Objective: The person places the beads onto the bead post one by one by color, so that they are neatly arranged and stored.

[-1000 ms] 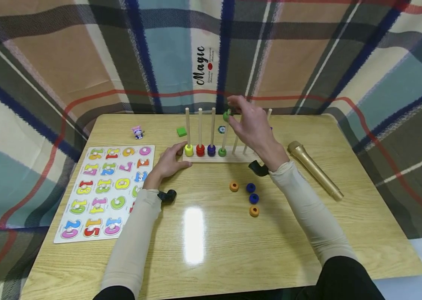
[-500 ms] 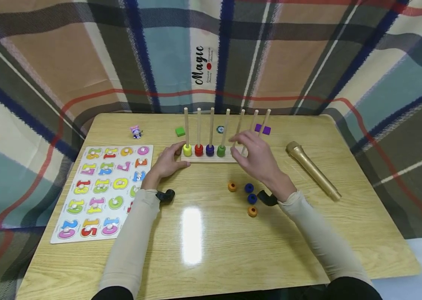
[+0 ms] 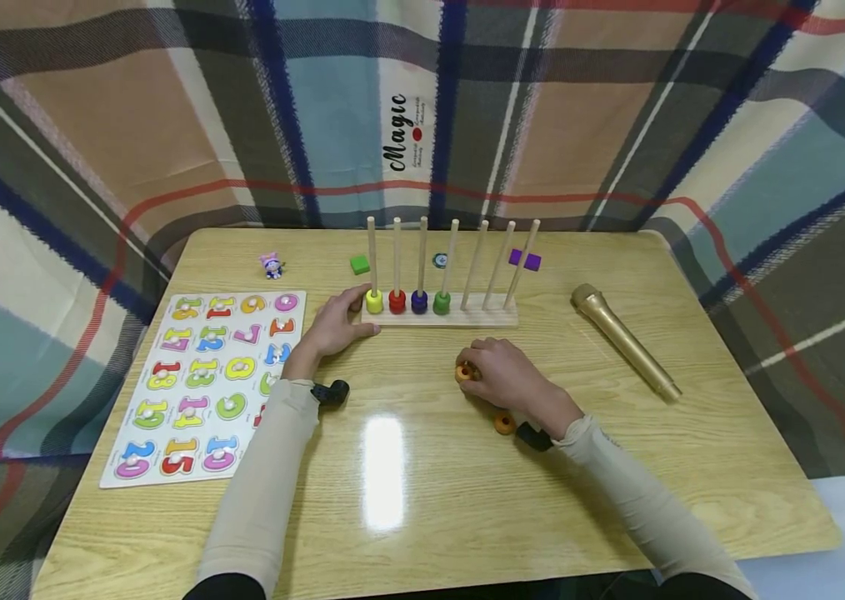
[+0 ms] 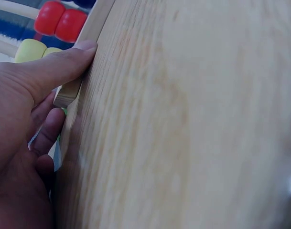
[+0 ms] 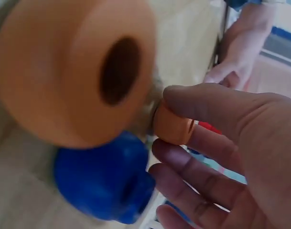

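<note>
- I see my right hand (image 3: 510, 379) low on the bench (image 3: 617, 467), its thumb and fingers pinched on an orange ring (image 3: 463, 372) that lies just in front of the peg rack (image 3: 441, 315).
- In the right wrist view the thumb presses that orange ring (image 5: 173, 125) from above, with the other fingers (image 5: 193, 162) curled loosely beneath it.
- A second orange ring (image 3: 504, 424) lies on the bench by my right wrist; the right wrist view shows it large and close (image 5: 73, 71), its hole facing the camera.
- A blue ring (image 5: 104, 176) sits just beside and below that second orange ring in the right wrist view; in the head view my hand covers it.
- My left hand (image 3: 337, 323) grips the left end of the peg rack, the thumb along its near edge and the fingers curled round the end.
- The left wrist view shows the thumb (image 4: 49, 71) pressed against the rack's wooden base (image 4: 69, 95), with the yellow ring (image 4: 33, 50) and red ring (image 4: 59, 23) just past it.
- On the rack, the four leftmost pegs each carry one ring at the bottom: yellow (image 3: 373, 302), red (image 3: 397, 301), blue-purple (image 3: 419, 302) and green (image 3: 441, 302); the three right pegs (image 3: 501, 262) are bare.
- A number puzzle board (image 3: 208, 379) lies to the left, and a gold microphone (image 3: 623, 337) to the right.
</note>
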`<action>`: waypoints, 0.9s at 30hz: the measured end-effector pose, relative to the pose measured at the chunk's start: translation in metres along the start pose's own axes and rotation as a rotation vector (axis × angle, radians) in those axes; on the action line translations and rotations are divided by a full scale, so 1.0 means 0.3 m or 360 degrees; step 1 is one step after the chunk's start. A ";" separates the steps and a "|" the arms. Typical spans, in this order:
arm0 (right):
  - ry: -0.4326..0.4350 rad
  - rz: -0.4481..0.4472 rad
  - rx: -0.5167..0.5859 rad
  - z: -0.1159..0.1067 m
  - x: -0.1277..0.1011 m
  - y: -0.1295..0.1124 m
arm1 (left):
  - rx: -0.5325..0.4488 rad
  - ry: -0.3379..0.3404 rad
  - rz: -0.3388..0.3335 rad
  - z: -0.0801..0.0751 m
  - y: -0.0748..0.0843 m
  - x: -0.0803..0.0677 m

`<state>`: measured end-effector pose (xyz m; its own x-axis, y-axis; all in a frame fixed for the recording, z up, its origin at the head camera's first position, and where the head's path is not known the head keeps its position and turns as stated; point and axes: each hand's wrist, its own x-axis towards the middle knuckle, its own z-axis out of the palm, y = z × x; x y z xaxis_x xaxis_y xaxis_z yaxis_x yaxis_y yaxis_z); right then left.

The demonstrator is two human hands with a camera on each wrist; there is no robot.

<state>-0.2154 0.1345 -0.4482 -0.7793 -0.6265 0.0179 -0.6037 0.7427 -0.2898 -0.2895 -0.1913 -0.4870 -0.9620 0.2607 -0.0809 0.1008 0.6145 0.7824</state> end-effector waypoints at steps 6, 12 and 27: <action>0.0261 0.0093 0.0149 -0.103 0.019 -0.004 | -0.0006 -0.0010 -0.0006 0.006 0.001 -0.001; 0.0901 0.0115 0.0234 -0.285 0.067 0.008 | -0.0018 0.0005 0.0007 0.005 0.000 -0.003; 0.1124 0.0235 0.0163 -0.404 0.183 0.008 | -0.0024 0.0002 0.0007 -0.001 -0.004 -0.004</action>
<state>-0.2799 0.1306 -0.3321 -0.7948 -0.1933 0.5752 -0.4920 0.7601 -0.4244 -0.2886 -0.1924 -0.4876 -0.9619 0.2625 -0.0768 0.1010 0.6019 0.7922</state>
